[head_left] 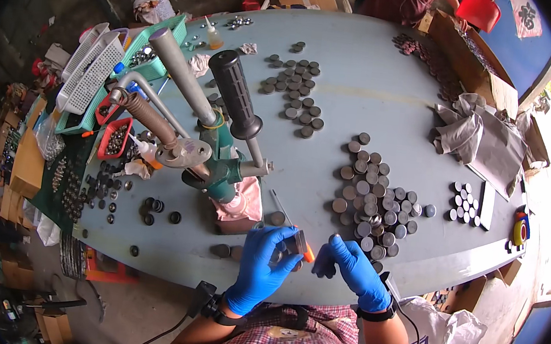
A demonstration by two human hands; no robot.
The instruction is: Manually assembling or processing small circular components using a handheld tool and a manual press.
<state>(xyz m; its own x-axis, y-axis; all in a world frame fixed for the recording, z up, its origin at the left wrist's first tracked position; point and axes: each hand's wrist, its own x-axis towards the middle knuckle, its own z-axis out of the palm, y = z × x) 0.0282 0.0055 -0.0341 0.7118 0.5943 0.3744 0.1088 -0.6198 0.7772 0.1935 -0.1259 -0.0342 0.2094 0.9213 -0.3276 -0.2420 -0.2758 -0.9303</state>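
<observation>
My left hand, in a blue glove, pinches a dark round disc between thumb and fingers. Close to its right, my gloved right hand has its thumb apart from bent, dirt-darkened fingertips, and nothing shows between them. A screwdriver with an orange handle lies on the table behind the held disc. A few more dark discs rest beside the left hand, partly hidden by it. Ahead stands a green hand press with a black-gripped lever; a pink cloth covers its base.
Loose grey discs spread over the table ahead of my right hand, with another cluster farther back. Small parts fill a red tray and baskets at left. Crumpled paper and a cardboard box sit right; a person stands behind.
</observation>
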